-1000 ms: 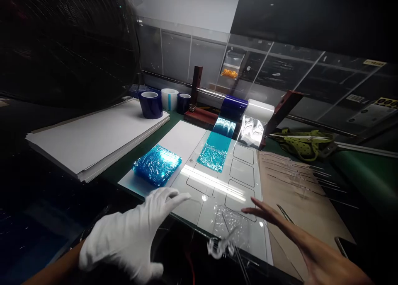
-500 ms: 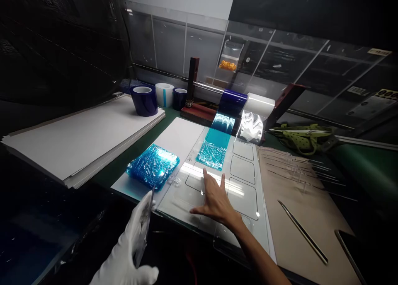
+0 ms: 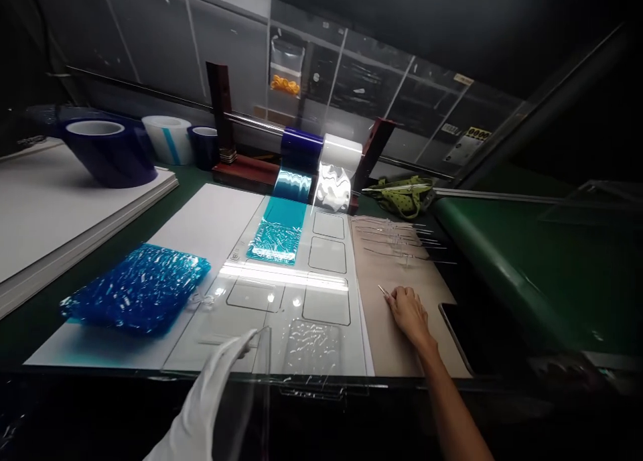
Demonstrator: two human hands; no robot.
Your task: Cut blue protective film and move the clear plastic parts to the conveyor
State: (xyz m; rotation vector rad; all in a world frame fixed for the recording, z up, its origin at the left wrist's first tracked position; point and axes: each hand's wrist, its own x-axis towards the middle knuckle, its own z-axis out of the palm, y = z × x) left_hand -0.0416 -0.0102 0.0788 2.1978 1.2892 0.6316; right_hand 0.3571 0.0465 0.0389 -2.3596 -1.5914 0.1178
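Observation:
My left hand, in a white glove, holds a thin clear panel on edge near the front of the table. My bare right hand rests on the brown board, its fingers closed on slim metal tweezers; only the tip shows past the fingers. Between the hands, a clear crinkled piece lies at the front of the outlined white sheet. Farther back on this sheet lies a teal film strip, drawn from a blue roll.
Blue crinkled film pieces are piled at left. Beyond stand tape rolls and a white board stack. A red stand holds the blue roll and a clear roll. Thin wires and a phone are at right.
My right hand has moved right from above the outlined sheet to the tweezers on the brown board and closed on them. The view has swung right; my left hand keeps the clear panel.

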